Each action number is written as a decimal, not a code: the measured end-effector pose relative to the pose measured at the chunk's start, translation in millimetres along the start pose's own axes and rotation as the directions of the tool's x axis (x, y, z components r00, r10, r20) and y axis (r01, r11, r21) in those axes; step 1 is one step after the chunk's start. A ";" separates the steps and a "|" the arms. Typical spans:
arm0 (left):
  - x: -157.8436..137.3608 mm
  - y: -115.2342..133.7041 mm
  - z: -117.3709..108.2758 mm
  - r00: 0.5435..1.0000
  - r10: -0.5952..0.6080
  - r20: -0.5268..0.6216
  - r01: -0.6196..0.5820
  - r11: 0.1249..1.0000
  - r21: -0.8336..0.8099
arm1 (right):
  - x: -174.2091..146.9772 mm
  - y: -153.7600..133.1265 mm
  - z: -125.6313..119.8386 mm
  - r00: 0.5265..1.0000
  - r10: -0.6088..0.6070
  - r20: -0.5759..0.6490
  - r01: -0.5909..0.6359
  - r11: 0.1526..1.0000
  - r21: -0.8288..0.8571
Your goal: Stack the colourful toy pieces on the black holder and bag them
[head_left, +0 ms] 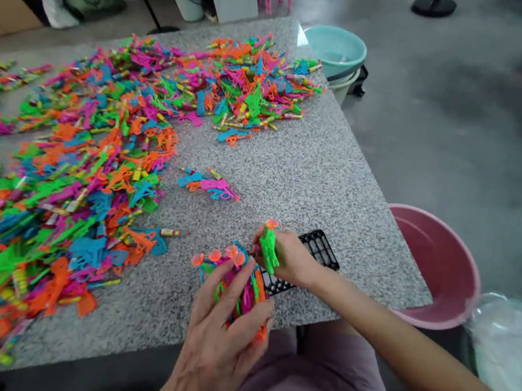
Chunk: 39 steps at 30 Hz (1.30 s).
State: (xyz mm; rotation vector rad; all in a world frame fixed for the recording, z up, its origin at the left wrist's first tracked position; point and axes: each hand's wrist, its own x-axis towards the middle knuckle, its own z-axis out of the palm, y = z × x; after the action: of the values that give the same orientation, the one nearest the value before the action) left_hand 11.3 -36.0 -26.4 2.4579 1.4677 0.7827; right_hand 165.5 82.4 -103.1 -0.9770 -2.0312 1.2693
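Left hand, toys apparently beneath

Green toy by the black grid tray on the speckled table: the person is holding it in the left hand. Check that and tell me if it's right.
Not quite: the head view shows the right hand holding the green toy. It is indeed by the black grid tray on the speckled table.

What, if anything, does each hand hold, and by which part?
Right hand holds a green toy; gripped part unclear. Left hand lies over a toy bunch near its orange cups; grip unclear.
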 end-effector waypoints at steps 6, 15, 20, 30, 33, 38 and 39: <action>-0.2 -2.5 -1.0 0.999 0.033 -0.002 -0.033 0.999 -0.007 | 5.0 -7.5 -5.8 0.994 -0.074 0.078 0.090 0.969 -0.231; 3.1 2.0 -5.4 0.999 0.010 0.036 -0.013 0.996 0.090 | 27.9 -17.2 -25.0 0.932 -0.036 0.361 0.167 0.926 -0.339; -1.8 4.0 1.1 0.998 -0.062 0.011 0.061 0.993 0.102 | 110.0 -19.2 -38.2 0.982 -0.026 0.189 0.131 0.811 -0.570; -4.3 -1.6 2.2 0.999 -0.051 -0.018 0.052 0.997 0.056 | 133.9 -39.1 1.6 0.966 0.249 0.077 -0.105 0.643 -0.759; -3.4 -1.7 0.4 0.998 -0.070 -0.012 0.070 0.997 0.033 | 115.4 -36.8 -19.2 0.969 0.161 0.187 0.067 0.560 -0.826; 1.1 -1.7 -2.5 0.999 -0.054 0.007 0.054 0.998 0.026 | 124.0 -29.2 -29.2 0.905 0.004 0.425 0.388 0.399 -0.831; 2.2 -2.0 -2.8 0.999 -0.044 0.003 0.044 0.999 0.023 | 125.3 -26.6 -32.1 0.902 0.018 0.432 0.388 0.410 -0.826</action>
State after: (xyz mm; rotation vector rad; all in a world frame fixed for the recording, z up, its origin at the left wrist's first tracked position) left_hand 9.1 -33.4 -24.1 2.4326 1.5327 0.7577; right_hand 108.6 192.3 -57.0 -0.8726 -3.1418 0.0750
